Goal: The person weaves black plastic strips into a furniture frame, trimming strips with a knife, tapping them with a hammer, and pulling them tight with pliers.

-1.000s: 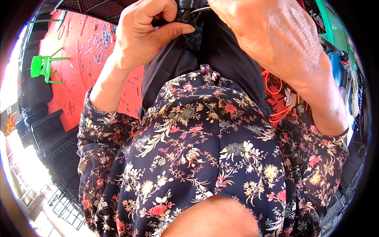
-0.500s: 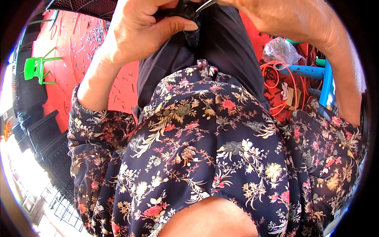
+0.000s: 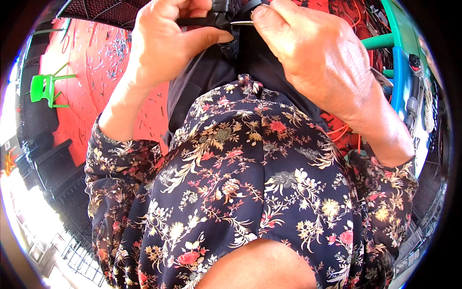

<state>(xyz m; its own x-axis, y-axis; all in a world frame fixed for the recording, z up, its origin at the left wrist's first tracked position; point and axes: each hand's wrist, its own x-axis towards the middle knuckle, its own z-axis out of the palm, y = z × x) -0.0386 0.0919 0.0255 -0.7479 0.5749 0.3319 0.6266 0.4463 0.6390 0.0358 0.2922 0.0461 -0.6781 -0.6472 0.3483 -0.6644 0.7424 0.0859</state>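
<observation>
At the top middle, my left hand (image 3: 159,45) is closed around a black woven piece (image 3: 230,49), its thumb pressed along the near side. A flat black strip (image 3: 195,21) runs between the left fingers into the weave. My right hand (image 3: 322,58) pinches a thin metal tool (image 3: 242,22) whose bright tip points left and meets the woven piece. Another black strip (image 3: 252,6) curves up beside the right fingertips. The upper part of the work is cut off by the frame edge. Both hands are above my dark trousers (image 3: 269,58).
Black scraps litter the red floor (image 3: 77,53) to the left, where a small green chair (image 3: 43,89) stands. A black mesh panel (image 3: 101,12) lies at the upper left. On the right are a blue-and-green stand (image 3: 398,82) and an orange cord (image 3: 339,132).
My right hand has come down and nearer, with the metal tool's tip now lying level across the woven piece. The left hand still grips the piece, almost unmoved. More of the right-hand stand shows.
</observation>
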